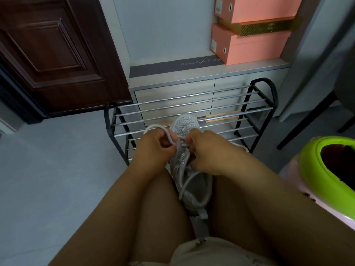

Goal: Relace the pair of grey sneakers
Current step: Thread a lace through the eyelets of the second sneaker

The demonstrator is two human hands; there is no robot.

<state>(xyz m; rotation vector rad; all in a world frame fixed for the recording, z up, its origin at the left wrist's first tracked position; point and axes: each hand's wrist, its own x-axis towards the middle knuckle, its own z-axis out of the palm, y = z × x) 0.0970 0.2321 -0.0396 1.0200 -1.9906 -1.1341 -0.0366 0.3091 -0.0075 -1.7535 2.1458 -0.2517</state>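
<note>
Head view: we have the grey sneaker (190,181) wedged upright between our knees, toe up toward the shoe rack (192,110), which we judge keeps it steady and leaves both hands free for the lace (165,132). Left hand (153,148) pinches a loop of lace beside the tongue; right hand (207,150) is curled over the eyelets, apparently gripping the lace there. Only one sneaker is in view.

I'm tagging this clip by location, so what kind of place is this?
Probably a home entryway. A metal shoe rack stands against a grey cabinet, pink shoe boxes are stacked on top, and a dark wooden door is on the left.
</note>
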